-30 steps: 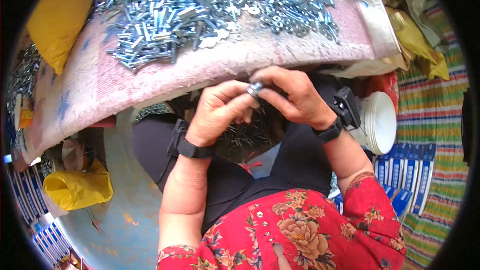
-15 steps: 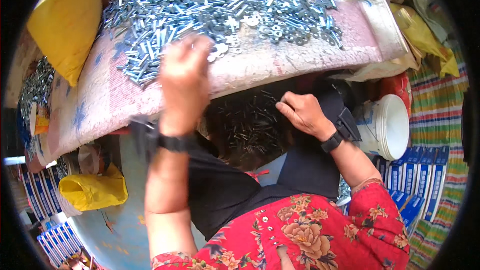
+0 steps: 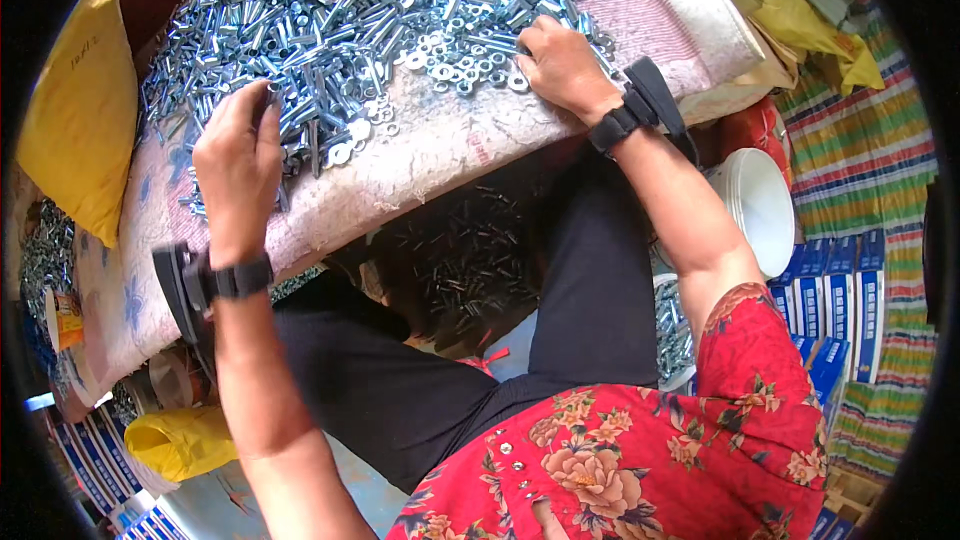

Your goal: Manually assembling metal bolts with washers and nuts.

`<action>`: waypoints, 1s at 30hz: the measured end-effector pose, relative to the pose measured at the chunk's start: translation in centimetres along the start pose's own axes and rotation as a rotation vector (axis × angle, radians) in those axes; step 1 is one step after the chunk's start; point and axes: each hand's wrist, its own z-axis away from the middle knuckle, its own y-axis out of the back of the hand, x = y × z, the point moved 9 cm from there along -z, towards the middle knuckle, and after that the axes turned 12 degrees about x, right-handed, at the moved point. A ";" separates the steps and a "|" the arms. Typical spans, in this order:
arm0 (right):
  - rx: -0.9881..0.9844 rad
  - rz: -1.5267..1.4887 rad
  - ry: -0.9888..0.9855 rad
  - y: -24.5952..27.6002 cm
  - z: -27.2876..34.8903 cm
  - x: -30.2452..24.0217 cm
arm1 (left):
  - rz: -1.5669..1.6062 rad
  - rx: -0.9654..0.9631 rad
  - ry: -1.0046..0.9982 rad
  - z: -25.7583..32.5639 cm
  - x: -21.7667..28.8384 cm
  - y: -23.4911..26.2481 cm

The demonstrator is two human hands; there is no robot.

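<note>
A heap of small metal parts [image 3: 330, 0], mostly tube-like sleeves and bolts, covers the far side of the cloth-covered table. Along its near edge lie loose washers and nuts [image 3: 465, 65]. My left hand [image 3: 238, 155] is at the heap's left front, thumb and fingers drawn together among the sleeves; whatever is between the fingertips is too small to make out. On the right, my right hand [image 3: 568, 68] has its fingers curled down at the washers and bolts. What it grips, if anything, is hidden beneath the fingers.
A yellow sack [image 3: 80, 110] stands at the left of the heap. Below the table edge is a dark container [image 3: 470, 260] of metal pieces between my legs. A white bucket [image 3: 750, 210] and blue-and-white boxes [image 3: 840, 300] are at right; a yellow bag [image 3: 180, 440] sits lower left.
My right hand has moved from above my lap up to the heap's right front. My left hand has shifted left along the heap, and the view has shifted.
</note>
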 end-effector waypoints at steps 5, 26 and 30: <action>-0.097 0.180 0.012 0.0 -0.3 -0.3 | 1.480 -0.094 0.949 7.5 2.7 -3.2; -0.082 -0.968 -0.394 7.0 7.9 -14.7 | 1.690 0.051 1.103 13.5 5.4 -4.6; -0.023 -0.965 -0.417 7.7 8.1 -13.8 | 1.320 0.045 0.941 13.7 4.0 -3.5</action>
